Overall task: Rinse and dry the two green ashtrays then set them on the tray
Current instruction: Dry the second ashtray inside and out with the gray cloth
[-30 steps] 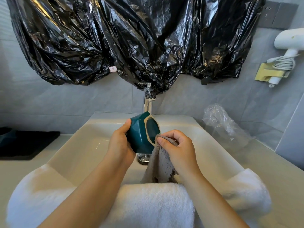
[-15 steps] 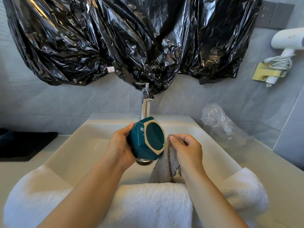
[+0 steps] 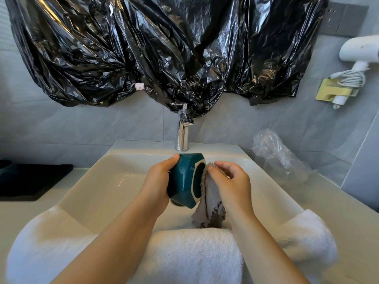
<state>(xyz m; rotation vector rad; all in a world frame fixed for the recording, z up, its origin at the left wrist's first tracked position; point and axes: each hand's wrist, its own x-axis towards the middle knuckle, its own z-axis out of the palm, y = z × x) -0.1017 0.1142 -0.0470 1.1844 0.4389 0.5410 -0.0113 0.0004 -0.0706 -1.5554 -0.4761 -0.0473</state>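
Black plastic sheeting (image 3: 164, 48) hung crumpled on the wall above the sink (image 3: 114, 181). A thick white towel (image 3: 194, 253) lay draped over the sink's near rim. A black tray (image 3: 34, 181) sat on the worktop (image 3: 18, 210) left of the sink. Both bare forearms reached over the towel to the middle of the sink.

The left hand (image 3: 158, 183) had its grip closed round the green ashtray (image 3: 182, 177), thumb on top, holding it on edge above the sink's drain. The right hand (image 3: 231, 181) pinched a grey cloth (image 3: 209, 201) in curled fingers against the ashtray's pale-rimmed base.

Half a second before, that base had shown more squarely, with the cloth just off it; now it was turned toward the cloth. A small pale mark on the ashtray's side was too small to read.
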